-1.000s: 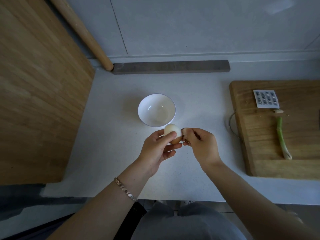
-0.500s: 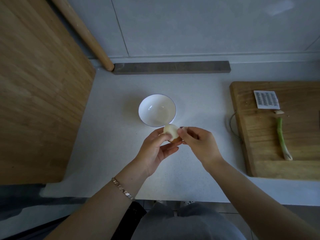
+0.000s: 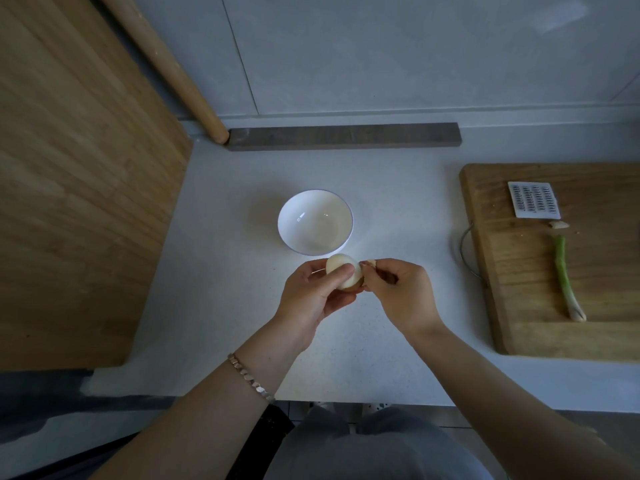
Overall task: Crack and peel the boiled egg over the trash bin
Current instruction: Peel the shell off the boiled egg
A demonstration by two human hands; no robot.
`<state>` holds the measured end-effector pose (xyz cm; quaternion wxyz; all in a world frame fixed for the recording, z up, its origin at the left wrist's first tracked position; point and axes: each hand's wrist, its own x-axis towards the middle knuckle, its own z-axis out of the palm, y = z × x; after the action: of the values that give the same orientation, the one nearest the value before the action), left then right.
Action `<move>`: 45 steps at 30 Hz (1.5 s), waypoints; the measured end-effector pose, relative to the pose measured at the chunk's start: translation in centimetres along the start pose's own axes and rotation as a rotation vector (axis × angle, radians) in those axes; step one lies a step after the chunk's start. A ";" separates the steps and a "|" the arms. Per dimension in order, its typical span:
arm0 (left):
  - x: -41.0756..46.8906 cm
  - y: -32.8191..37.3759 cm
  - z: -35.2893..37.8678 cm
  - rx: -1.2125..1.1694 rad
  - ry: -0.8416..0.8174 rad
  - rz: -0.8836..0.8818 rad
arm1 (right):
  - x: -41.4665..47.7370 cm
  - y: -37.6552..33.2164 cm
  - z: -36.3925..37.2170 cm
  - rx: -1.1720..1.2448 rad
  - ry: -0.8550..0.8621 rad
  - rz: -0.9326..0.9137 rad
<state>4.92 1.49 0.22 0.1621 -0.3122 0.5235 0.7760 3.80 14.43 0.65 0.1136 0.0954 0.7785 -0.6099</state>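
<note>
My left hand point(image 3: 317, 294) grips the boiled egg point(image 3: 341, 270) above the white counter, just in front of the bowl. The egg's top is bare and white; brown shell still shows along its lower right side. My right hand point(image 3: 398, 294) pinches a small brown piece of shell point(image 3: 370, 262) at the egg's right edge. No trash bin shows in this view.
A white empty bowl point(image 3: 315, 221) stands right behind the egg. A wooden cutting board point(image 3: 519, 289) on the right carries a green onion point(image 3: 564, 275), a garlic bit and a small grater. A large bamboo board point(image 3: 69, 185) leans at left, a rolling pin point(image 3: 173, 71) beside it.
My right hand's fingers slid over the egg and then drew back to the right, lifting a bit of shell off its side. The left hand turned the egg slightly.
</note>
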 end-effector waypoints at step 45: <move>0.7 -0.5 -0.2 0.054 0.050 -0.082 | 0.3 1.6 -0.4 0.031 -0.011 0.072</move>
<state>4.71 1.47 -0.62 0.1887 -0.3483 0.5349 0.7463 3.96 15.25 -0.87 0.1380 0.1218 0.7644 -0.6178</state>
